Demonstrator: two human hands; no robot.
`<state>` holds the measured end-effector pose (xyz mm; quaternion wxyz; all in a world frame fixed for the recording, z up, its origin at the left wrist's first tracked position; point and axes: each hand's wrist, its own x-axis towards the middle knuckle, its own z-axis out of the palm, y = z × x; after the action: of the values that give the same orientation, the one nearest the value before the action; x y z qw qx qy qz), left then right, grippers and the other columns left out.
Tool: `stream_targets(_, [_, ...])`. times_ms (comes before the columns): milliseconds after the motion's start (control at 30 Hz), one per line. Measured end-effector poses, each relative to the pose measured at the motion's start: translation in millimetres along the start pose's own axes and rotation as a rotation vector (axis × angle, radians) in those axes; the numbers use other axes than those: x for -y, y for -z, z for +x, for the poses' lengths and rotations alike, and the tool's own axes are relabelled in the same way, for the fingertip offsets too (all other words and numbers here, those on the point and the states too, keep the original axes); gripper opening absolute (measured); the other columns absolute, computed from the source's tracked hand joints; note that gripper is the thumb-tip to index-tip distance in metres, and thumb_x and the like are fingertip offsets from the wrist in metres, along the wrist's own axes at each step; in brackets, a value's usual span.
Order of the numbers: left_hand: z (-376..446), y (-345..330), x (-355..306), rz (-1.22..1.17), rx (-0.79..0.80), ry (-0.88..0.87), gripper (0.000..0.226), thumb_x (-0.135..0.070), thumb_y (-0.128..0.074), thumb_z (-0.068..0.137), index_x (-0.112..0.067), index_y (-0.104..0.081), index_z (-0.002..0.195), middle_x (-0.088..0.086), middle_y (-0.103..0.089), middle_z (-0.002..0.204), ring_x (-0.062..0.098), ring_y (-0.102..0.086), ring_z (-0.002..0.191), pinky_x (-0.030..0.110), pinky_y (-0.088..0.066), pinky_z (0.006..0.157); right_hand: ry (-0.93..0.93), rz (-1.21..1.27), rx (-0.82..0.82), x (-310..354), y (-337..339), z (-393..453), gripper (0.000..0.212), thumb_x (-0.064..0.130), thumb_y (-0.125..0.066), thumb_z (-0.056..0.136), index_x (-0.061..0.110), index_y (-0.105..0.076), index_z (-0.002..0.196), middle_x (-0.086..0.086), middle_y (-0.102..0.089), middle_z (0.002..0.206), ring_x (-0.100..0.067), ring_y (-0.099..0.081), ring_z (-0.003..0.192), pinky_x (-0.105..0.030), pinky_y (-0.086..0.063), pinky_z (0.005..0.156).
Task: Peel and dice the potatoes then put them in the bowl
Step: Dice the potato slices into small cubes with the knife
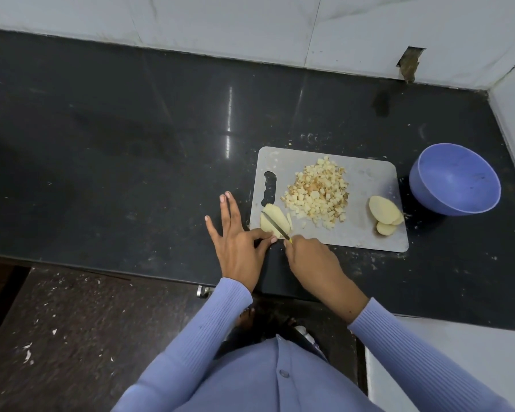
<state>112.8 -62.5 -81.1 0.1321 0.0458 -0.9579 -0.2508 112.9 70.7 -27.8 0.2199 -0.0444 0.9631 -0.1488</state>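
- Right hand [306, 254] is wrapped round the knife [275, 226] handle, only a sliver of yellow showing past the knuckles; the blade runs up toward 10 o'clock across a stack of peeled potato slices [272, 220].
- Left hand [238, 233] steadies that stack with thumb and forefinger pinching its near edge, the other fingers fanned out straight over the counter toward 11 o'clock.
- The stack sits at the cutting board [366, 185]'s 8 o'clock corner, just below the handle slot.
- Moving out: a generous heap of diced potato [317, 191] fills the board's middle, some cubes browned at the edges.
- At 4 o'clock on the board, a few more peeled slices [385, 214] wait their turn, overlapping one another.
- Off the board at 3 o'clock, the blue bowl [455, 179] stands on the dark counter [131, 144], and nothing shows inside it.
- My read: peeling looks finished, dicing well past halfway, two small lots left to cut, and the transfer to the bowl not begun.
- Hard to tell: how deep the blade has gone, and how many slices each stack holds.
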Motion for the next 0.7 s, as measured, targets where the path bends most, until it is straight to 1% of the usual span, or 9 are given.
stream_targets(133, [-0.7, -0.5, 0.8, 0.000, 0.011, 0.005, 0.010, -0.035, -0.076, 0.076, -0.027, -0.075, 0.070, 0.020, -0.012, 0.156, 0.029, -0.001, 0.146, 0.052, 0.009, 0.113, -0.035, -0.103, 0.035, -12.4, -3.0, -22.8, 0.037, 0.034, -0.024, 0.104, 0.008, -0.050, 0.110, -0.011, -0.061, 0.102, -0.030, -0.060, 0.094, -0.032, -0.036, 0.066])
stream_targets(200, [-0.9, -0.8, 0.9, -0.003, 0.013, 0.006, 0.011, -0.036, -0.075, 0.077, -0.027, -0.076, 0.071, 0.019, -0.011, 0.157, 0.028, 0.001, 0.146, 0.050, 0.011, 0.113, -0.040, -0.135, 0.045, -20.7, -3.2, -34.0, 0.036, 0.034, -0.024, 0.104, 0.009, -0.049, 0.107, -0.008, -0.060, 0.096, -0.028, -0.061, 0.090, -0.032, -0.037, 0.065])
stream_targets(267, [-0.4, 0.1, 0.9, -0.013, 0.022, 0.014, 0.010, -0.036, -0.075, 0.076, -0.027, -0.076, 0.072, 0.018, -0.010, 0.157, 0.028, 0.003, 0.146, 0.049, 0.012, 0.113, -0.049, -0.122, 0.072, -27.9, -0.7, -40.0, 0.035, 0.035, -0.025, 0.104, 0.011, -0.050, 0.104, -0.005, -0.055, 0.087, -0.027, -0.061, 0.088, -0.034, -0.042, 0.066])
stream_targets(367, [0.5, 1.2, 1.1, -0.018, 0.040, 0.021, 0.008, -0.036, -0.076, 0.076, -0.028, -0.076, 0.076, 0.017, -0.008, 0.157, 0.028, 0.004, 0.147, 0.050, 0.012, 0.113, -0.055, -0.064, 0.104, -35.9, 9.0, -42.0, 0.034, 0.037, -0.029, 0.102, 0.014, -0.051, 0.090, -0.001, -0.052, 0.078, -0.025, -0.060, 0.083, -0.036, -0.046, 0.071])
stream_targets(433, [0.9, 2.4, 0.8, -0.029, 0.057, 0.034, 0.006, -0.035, -0.075, 0.077, -0.029, -0.077, 0.078, 0.014, -0.006, 0.158, 0.026, 0.006, 0.146, 0.049, 0.013, 0.112, -0.035, -0.009, 0.075, -37.9, 17.4, -41.0, 0.037, 0.038, -0.031, 0.102, 0.015, -0.051, 0.080, 0.001, -0.052, 0.071, -0.020, -0.056, 0.071, -0.033, -0.044, 0.066])
stream_targets(500, [1.3, 4.2, 1.8, -0.054, 0.066, 0.060, 0.004, -0.033, -0.076, 0.077, -0.031, -0.076, 0.081, 0.011, -0.003, 0.158, 0.025, 0.009, 0.146, 0.045, 0.018, 0.112, -0.010, 0.041, 0.026, -32.9, 25.2, -36.5, 0.039, 0.037, -0.032, 0.101, 0.018, -0.047, 0.071, 0.001, -0.050, 0.065, -0.017, -0.052, 0.063, -0.032, -0.040, 0.061])
stream_targets(567, [1.1, 5.0, 2.3, -0.085, 0.065, 0.077, 0.005, -0.031, -0.077, 0.076, -0.033, -0.076, 0.081, 0.008, -0.003, 0.158, 0.024, 0.010, 0.146, 0.038, 0.023, 0.110, 0.016, 0.053, -0.004, -23.3, 28.1, -27.4, 0.040, 0.038, -0.032, 0.101, 0.019, -0.042, 0.068, 0.001, -0.048, 0.064, -0.019, -0.050, 0.062, -0.031, -0.037, 0.060])
stream_targets(633, [1.3, 5.2, 1.4, -0.114, 0.046, 0.091, 0.007, -0.028, -0.080, 0.073, -0.033, -0.076, 0.077, 0.006, -0.005, 0.158, 0.024, 0.008, 0.146, 0.032, 0.025, 0.110, 0.046, 0.040, -0.009, -13.2, 25.5, -15.6, 0.038, 0.038, -0.031, 0.102, 0.018, -0.042, 0.071, 0.003, -0.044, 0.064, -0.021, -0.048, 0.066, -0.031, -0.034, 0.061])
stream_targets(700, [2.8, 6.5, 0.1, -0.134, 0.036, 0.117, 0.009, -0.027, -0.082, 0.070, -0.032, -0.075, 0.073, 0.004, -0.006, 0.158, 0.023, 0.008, 0.146, 0.030, 0.025, 0.110, 0.068, 0.022, -0.009, -4.9, 20.7, -5.3, 0.035, 0.038, -0.029, 0.102, 0.016, -0.043, 0.078, 0.002, -0.044, 0.067, -0.023, -0.047, 0.069, -0.031, -0.033, 0.062])
